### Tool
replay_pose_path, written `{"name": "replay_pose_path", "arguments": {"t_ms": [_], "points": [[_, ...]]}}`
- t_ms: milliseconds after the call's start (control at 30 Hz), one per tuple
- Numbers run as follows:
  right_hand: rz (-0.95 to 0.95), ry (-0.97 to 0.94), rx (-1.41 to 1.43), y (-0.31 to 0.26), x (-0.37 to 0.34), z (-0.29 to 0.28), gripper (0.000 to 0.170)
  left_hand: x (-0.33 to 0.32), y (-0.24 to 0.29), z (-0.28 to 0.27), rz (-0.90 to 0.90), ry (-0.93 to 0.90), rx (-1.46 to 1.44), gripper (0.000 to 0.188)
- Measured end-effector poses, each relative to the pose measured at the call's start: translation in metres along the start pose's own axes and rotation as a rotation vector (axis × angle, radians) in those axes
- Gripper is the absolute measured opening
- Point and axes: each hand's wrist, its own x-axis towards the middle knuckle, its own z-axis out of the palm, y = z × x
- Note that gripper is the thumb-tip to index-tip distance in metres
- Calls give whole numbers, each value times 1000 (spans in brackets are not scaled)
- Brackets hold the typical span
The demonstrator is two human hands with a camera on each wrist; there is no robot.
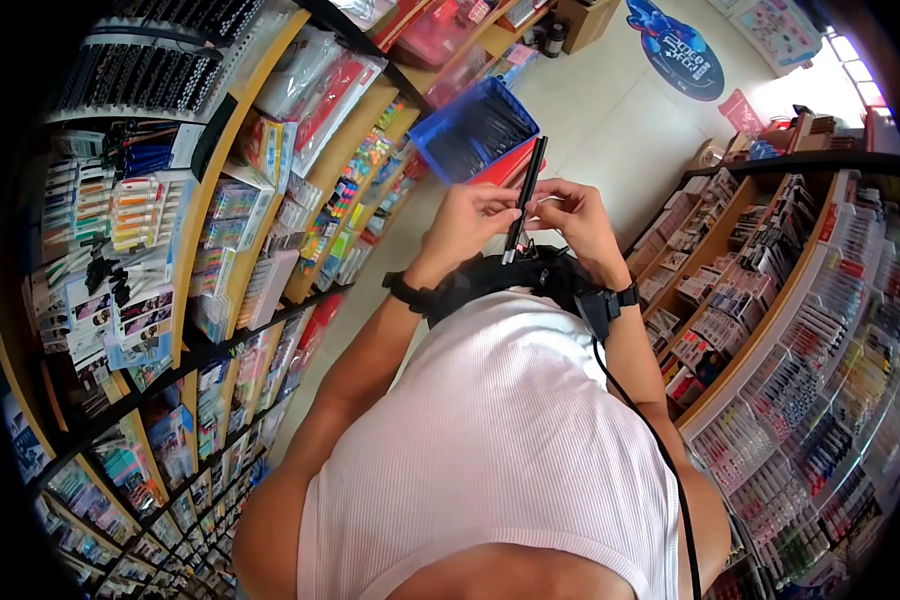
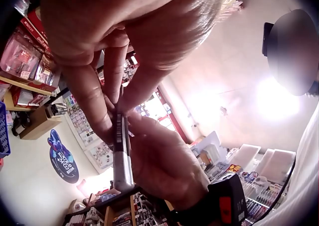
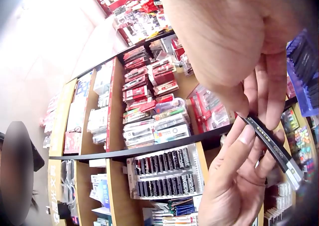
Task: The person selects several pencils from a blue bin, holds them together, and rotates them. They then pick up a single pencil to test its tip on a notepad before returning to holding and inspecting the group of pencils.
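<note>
In the head view, two slim black pens (image 1: 528, 200) with silver ends stand nearly upright side by side in front of the waist. My left hand (image 1: 467, 228) pinches them from one side; in the right wrist view its thumb lies along a black barrel (image 3: 269, 145) printed with small pale text. My right hand (image 1: 577, 222) meets it from the other side, thumb and fingertips pinching at the pens. The left wrist view shows a barcode and a silver end (image 2: 123, 173) below the fingers. Fingers of both hands hide the pens' middle.
Just beyond the hands is a blue basket (image 1: 475, 130) filled with black pens. Stationery shelves (image 1: 260, 200) rise along the left, and racks of packaged pens (image 1: 810, 370) line the right. A blue oval sticker (image 1: 675, 50) marks the pale floor ahead.
</note>
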Motion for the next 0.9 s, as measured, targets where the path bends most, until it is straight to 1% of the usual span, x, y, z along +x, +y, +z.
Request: {"name": "replay_pose_path", "arguments": {"t_ms": [67,133,333,900], "points": [[9,7,5,0,0,0,20,2,-5,1,30,2,21,26],[9,14,-19,1,0,-1,21,2,-9,1,-46,-8,-15,26],[-12,2,18,-1,-3,-1,24,1,3,5,-115,-8,-157,27],[5,-4,5,-3,-6,2,23,-3,1,7,-136,-3,-226,27]]}}
